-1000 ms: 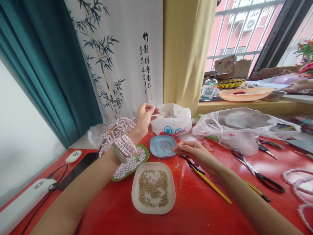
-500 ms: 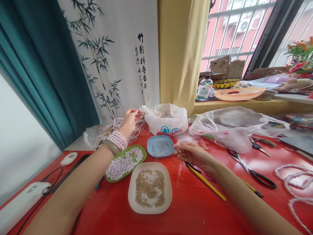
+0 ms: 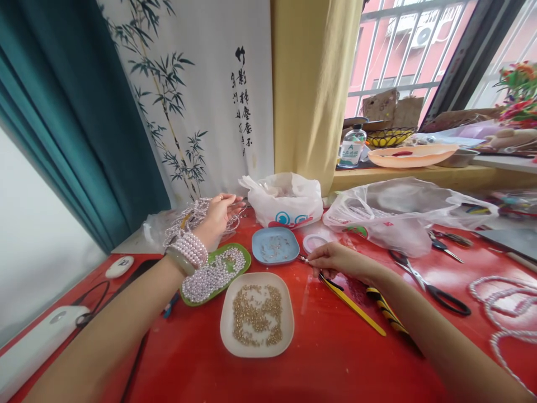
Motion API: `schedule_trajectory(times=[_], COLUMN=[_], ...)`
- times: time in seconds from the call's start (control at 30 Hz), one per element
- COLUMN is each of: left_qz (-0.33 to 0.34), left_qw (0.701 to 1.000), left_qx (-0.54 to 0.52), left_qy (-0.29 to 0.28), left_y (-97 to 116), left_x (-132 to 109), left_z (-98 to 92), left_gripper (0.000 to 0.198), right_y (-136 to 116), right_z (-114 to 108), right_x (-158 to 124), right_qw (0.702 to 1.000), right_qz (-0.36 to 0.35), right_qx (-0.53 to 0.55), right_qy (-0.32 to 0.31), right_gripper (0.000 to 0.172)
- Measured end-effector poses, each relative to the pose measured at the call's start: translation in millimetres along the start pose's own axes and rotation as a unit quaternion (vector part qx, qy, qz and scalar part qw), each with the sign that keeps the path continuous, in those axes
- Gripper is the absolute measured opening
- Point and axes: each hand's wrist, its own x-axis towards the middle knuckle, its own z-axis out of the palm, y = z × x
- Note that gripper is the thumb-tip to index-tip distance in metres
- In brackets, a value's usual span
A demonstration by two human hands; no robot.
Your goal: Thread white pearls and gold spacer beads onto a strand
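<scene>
My right grip [image 3: 335, 261] is pinching a short bead string [image 3: 305, 259] just beside the near right corner of the blue tray [image 3: 295, 246]. My left grip [image 3: 218, 215] is hovering near the bag [image 3: 260, 197] towards the table's [image 3: 319, 364] far edge, fingertips drawn together, but I cannot tell whether they're grasping anything
</scene>
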Motion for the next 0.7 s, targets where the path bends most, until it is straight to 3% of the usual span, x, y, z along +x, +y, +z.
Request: schedule_trajectory(times=[0.17,0.3,0.43,0.5,0.57,0.7], left_qz=[-0.029,-0.008,0.009,0.007,0.012,0.066], left_qw=[0.996,0.981,0.971,0.969,0.967,0.952], left_qx=[0.051,0.115,0.131,0.136,0.143,0.137], left_qy=[-0.069,-0.154,-0.199,-0.204,-0.213,-0.266], left_y=[0.9,-0.6,2.1,4.5,5.5,1.9], left_x=[-28.2,-42.9,-57.1,-65.9,-74.9,-90.6], left_z=[7.5,17.0,29.2,36.0,42.0,48.7], left_gripper=[0.007,0.006,0.010,0.011,0.011,0.009], right_y=[-6.1,-17.7,-32.9,-42.2,-51.8,-66.2], right_z=[-1.1,-2.3,-1.1,3.8,12.2,32.9], right_x=[-7.8,-19.1,-28.3,-30.2,-31.0,-32.9], right_qw=[0.986,0.959,0.939,0.949,0.971,0.980], right_qz=[0.008,-0.039,-0.066,-0.077,-0.100,-0.144], right_qx=[-0.166,-0.280,-0.331,-0.290,-0.165,0.084], right_qy=[-0.022,0.020,0.059,0.099,0.140,0.110], right_gripper=[0.014,0.016,0.020,0.021,0.025,0.033])
